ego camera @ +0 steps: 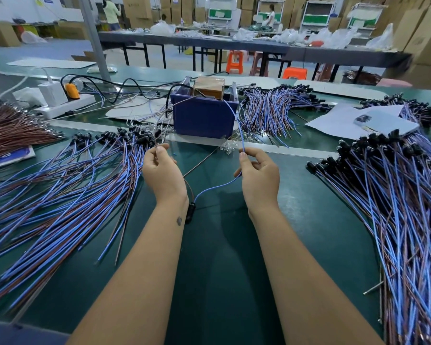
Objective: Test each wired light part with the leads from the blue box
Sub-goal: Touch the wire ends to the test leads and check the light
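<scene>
A blue box [203, 118] with a transformer inside stands at the middle of the green bench. My left hand [163, 174] pinches the brown lead from the box together with a brown wire end. My right hand [258, 179] pinches the blue lead [235, 115] from the box against a blue wire end. Both wires belong to one light part whose black socket [190, 212] hangs between my wrists, partly hidden by my left forearm.
Large heaps of blue-and-brown wired parts lie left [67, 185], right [396, 195] and behind the box [276, 108]. A phone [385, 123] rests on white paper at right. A power strip [65, 104] sits at back left. Small clear bulbs [228, 146] lie near the box.
</scene>
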The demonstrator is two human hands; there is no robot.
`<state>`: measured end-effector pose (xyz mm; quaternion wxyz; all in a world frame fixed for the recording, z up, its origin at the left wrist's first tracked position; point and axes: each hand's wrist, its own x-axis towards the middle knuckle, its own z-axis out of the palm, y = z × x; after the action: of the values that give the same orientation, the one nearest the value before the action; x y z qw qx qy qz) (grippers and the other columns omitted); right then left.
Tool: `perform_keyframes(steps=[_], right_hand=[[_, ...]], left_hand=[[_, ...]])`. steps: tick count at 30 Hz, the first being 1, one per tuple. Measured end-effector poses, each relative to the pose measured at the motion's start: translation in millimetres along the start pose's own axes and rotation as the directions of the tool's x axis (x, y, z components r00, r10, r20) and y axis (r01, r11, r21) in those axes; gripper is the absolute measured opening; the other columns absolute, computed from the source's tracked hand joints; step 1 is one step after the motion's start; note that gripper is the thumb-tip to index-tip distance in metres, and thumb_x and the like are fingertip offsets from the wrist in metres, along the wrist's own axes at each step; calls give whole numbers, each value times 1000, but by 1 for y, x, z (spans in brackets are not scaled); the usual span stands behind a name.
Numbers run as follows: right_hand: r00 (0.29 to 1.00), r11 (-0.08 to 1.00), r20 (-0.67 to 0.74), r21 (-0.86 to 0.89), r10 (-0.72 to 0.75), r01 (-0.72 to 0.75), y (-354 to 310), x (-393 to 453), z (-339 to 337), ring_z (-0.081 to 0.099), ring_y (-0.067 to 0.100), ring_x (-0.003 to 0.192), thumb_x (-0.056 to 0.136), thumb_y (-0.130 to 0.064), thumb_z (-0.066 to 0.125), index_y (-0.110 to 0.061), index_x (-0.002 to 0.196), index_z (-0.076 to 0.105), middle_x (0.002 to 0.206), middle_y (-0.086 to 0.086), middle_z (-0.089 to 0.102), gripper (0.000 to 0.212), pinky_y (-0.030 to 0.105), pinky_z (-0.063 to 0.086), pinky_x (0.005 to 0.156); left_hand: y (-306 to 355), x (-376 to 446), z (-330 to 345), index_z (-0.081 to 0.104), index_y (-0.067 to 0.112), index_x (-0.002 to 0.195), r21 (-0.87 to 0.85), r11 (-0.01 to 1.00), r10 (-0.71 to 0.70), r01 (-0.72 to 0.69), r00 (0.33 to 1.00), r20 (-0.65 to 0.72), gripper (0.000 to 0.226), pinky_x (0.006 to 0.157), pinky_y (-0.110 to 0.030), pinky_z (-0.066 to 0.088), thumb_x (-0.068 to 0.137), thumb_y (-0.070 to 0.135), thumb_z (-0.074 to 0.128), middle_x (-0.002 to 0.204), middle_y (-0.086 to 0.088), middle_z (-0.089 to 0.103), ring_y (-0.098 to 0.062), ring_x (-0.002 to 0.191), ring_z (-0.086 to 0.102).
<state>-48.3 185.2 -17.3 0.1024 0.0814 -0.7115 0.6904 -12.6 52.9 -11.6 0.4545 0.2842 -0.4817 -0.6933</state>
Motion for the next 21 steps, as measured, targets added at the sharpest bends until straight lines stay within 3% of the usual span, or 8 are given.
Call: perform_keyframes(steps=[21], right_hand=[[998,998,42,42,-37,35,-5,-2,3,47,-1,46,95,-18,58,-29,95,69,59,4,55,16,10,35,50]], left_hand=[[5,-2,0,54,19,83,-18,1000,-16,15,998,-65,25,54,-26,34,100,16,37,62,3,43,-11,54,38]])
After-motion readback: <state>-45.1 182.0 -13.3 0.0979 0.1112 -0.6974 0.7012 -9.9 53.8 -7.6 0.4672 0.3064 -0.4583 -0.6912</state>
